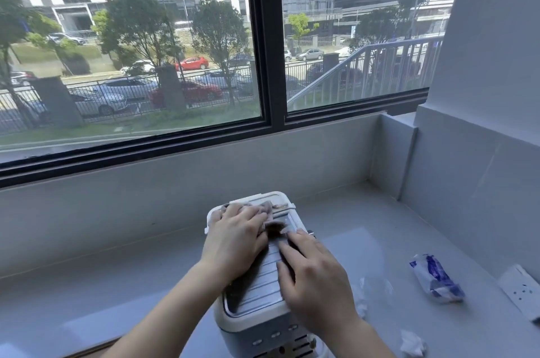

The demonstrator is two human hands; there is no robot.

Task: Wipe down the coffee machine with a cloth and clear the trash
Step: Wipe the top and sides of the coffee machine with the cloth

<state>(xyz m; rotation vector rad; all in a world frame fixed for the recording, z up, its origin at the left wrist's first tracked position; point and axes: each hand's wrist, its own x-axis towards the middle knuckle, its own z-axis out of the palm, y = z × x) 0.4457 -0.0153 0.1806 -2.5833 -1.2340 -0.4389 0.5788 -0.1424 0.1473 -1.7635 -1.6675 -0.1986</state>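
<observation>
Coffee machine [257,293] sitting on grey counter [87,284] below window [131,50]. Left hand [235,243] pressing flat on cloth [264,208] atop machine's rear, fingers together. Right hand [314,281] resting palm-down on ribbed top, fingers slightly spread. Trash lying right of machine: blue-white wrapper [436,278], crumpled tissue [412,343], clear plastic scrap [375,284].
</observation>
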